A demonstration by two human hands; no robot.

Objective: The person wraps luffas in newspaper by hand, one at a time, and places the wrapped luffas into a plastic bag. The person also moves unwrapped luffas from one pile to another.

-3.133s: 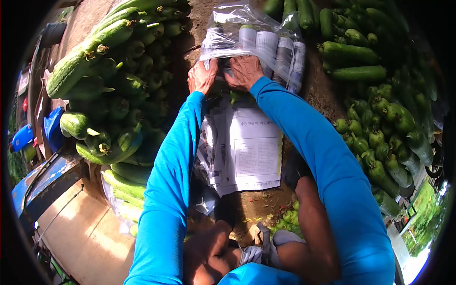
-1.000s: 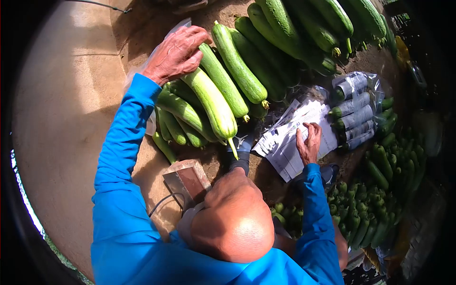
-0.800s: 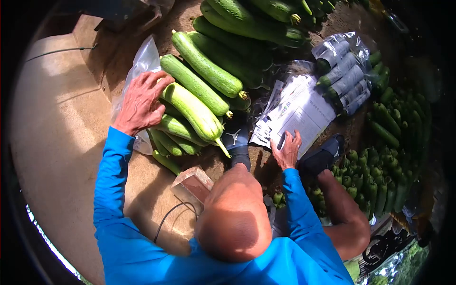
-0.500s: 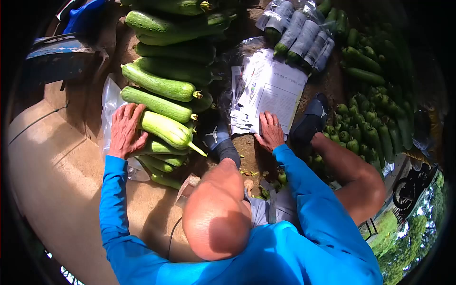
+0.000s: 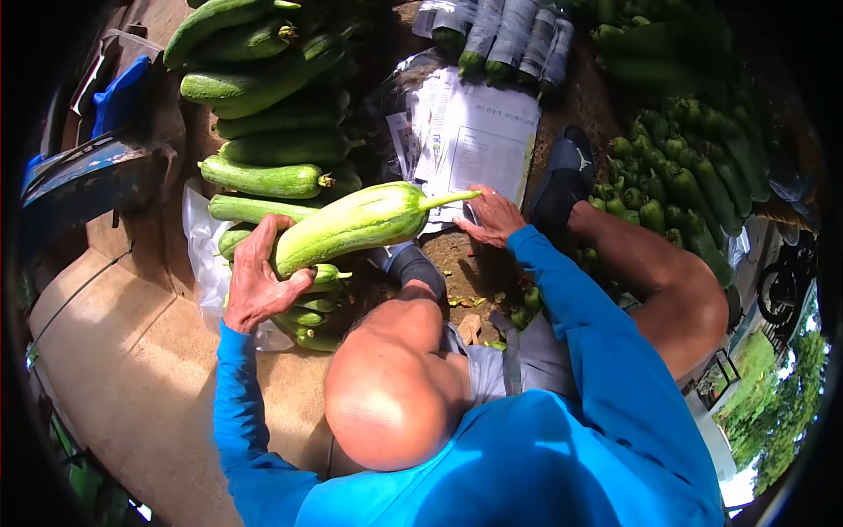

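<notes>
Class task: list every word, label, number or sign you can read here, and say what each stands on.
"대만 관광객": top headline on the newspaper sheet; its other print is too small or blurred.
White figure emblem, no words: right shoe.
Paper wraps: print unreadable.

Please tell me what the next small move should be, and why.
I would probably lower the luffa onto the newspaper: the left hand grips it by its blunt end, its stem points toward the right hand at the newspaper's near edge, and similar paper-wrapped vegetables lie just beyond.
</notes>
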